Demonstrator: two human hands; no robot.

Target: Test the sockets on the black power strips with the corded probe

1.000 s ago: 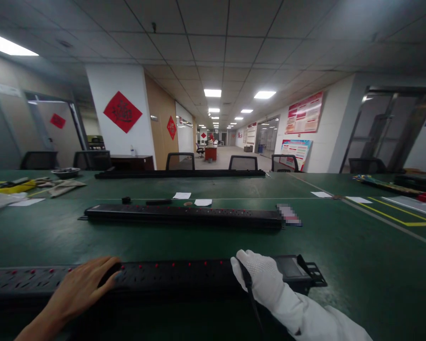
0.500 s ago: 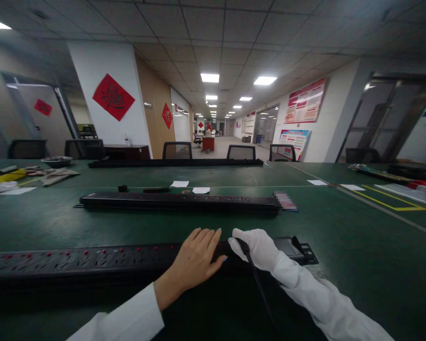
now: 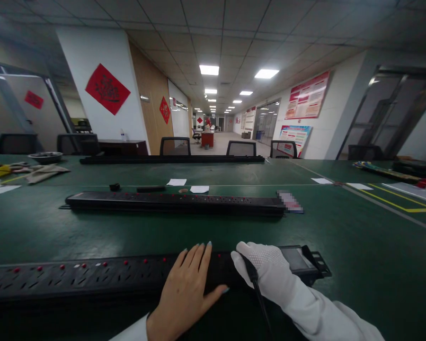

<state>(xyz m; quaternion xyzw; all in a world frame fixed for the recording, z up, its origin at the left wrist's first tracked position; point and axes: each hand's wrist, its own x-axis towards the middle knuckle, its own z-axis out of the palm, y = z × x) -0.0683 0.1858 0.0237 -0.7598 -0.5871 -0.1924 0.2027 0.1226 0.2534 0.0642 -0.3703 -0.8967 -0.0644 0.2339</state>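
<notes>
A long black power strip (image 3: 138,273) with red dots lies across the near part of the green table. Bare, my left hand (image 3: 186,289) rests flat on it, fingers stretched out and thumb apart. My right hand (image 3: 264,267) wears a white dotted glove and is closed around the black plug end of a cable (image 3: 261,298), over the strip's right part. The cable hangs down toward the near edge of the view. The glove hides most of the plug, so whether it touches the strip cannot be seen. A grey panel (image 3: 296,258) shows right of the glove.
Behind lies a second black strip (image 3: 177,203), with a pixelated card (image 3: 290,201) at its right end. Further back are white papers (image 3: 199,189), a small black part (image 3: 114,187) and a long black bar (image 3: 170,159). A bowl (image 3: 45,157) and a cloth (image 3: 48,173) sit at left.
The view has shifted slightly, with the near strip lower in it. My left hand has slid a little left along the strip. My right hand still holds the plug.
</notes>
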